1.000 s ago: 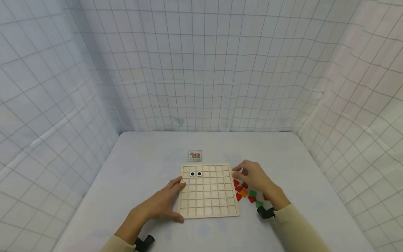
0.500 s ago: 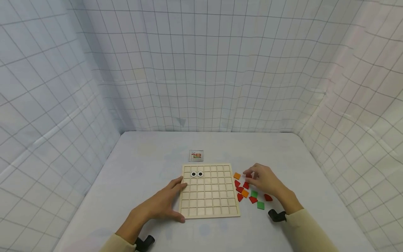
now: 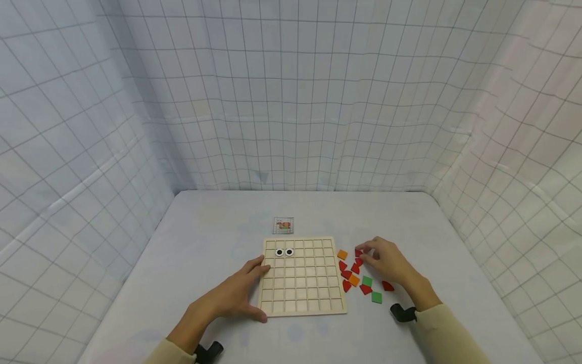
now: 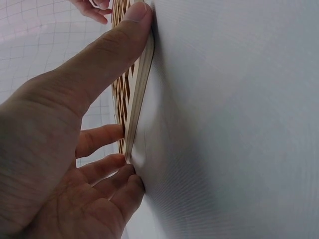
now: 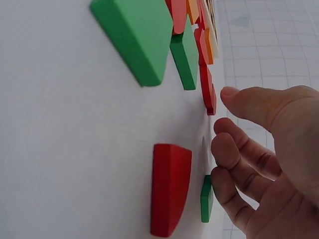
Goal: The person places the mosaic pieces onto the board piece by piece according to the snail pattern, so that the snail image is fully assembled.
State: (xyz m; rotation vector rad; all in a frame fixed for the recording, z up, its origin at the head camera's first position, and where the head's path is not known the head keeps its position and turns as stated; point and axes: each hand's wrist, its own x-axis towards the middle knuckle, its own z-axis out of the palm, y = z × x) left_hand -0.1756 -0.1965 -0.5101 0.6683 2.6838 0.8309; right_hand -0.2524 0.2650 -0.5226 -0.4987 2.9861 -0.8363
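Note:
A pale wooden grid board (image 3: 302, 277) lies on the white table. Two eye-patterned pieces (image 3: 284, 252) sit side by side in its upper left cells. My left hand (image 3: 232, 294) rests against the board's left side, the thumb at the near corner and fingertips along the edge. To the right of the board, my right hand (image 3: 386, 259) hovers low over red pieces (image 3: 358, 252), thumb and fingers apart around one of them. In the right wrist view nothing shows between its fingertips. A green piece (image 5: 206, 199) appears below those fingers.
Orange squares (image 3: 342, 254), green squares (image 3: 377, 298) and several red rounded pieces (image 3: 366, 289) lie scattered between board and right forearm. Behind the board lies a small picture card (image 3: 283, 225). Grid-patterned curtains (image 3: 291, 101) surround the table.
My right hand has moved right, from the orange square beside the board to the red pieces, leaving that square on the table. My left hand stays at the board's edge.

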